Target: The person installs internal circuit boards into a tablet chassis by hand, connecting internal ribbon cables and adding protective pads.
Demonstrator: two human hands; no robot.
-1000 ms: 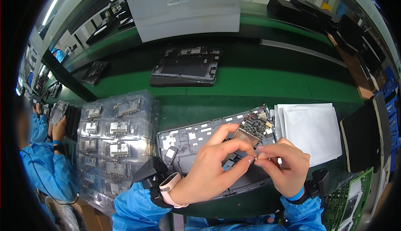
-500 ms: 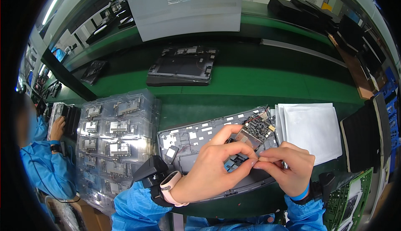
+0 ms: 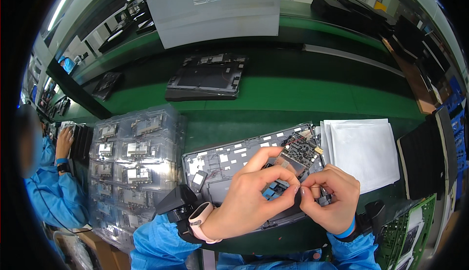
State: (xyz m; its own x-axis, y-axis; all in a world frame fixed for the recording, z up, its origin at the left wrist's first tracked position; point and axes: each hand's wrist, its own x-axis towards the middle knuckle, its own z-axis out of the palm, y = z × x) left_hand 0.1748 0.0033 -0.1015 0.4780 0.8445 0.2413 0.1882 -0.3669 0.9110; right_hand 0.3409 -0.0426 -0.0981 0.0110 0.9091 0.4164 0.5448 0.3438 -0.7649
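A bare circuit board (image 3: 304, 149) with small components and a metal plate lies slanted over a large dark grey device cover (image 3: 234, 172). My left hand (image 3: 256, 192) curls around the board, its thumb and index fingertips pinched together. Through the ring of these fingers, blue parts (image 3: 276, 190) show. My right hand (image 3: 332, 197) is closed in a pinch, its fingertips almost meeting the left ones. Whatever it pinches is too small and covered to make out. A small grey piece (image 3: 324, 197) shows beneath its fingers.
Clear plastic trays (image 3: 134, 145) of boards are stacked on the left; white sheets (image 3: 361, 153) lie on the right. Another dark cover (image 3: 207, 77) rests farther back below a grey panel (image 3: 212, 11). A co-worker's hand (image 3: 64, 142) is at far left. Green racks (image 3: 408, 236) stand lower right.
My right hand has shifted slightly left, its fingers bent more, uncovering the small grey piece beneath. My left hand and the board hold almost the same place. The co-worker's hand moved slightly away.
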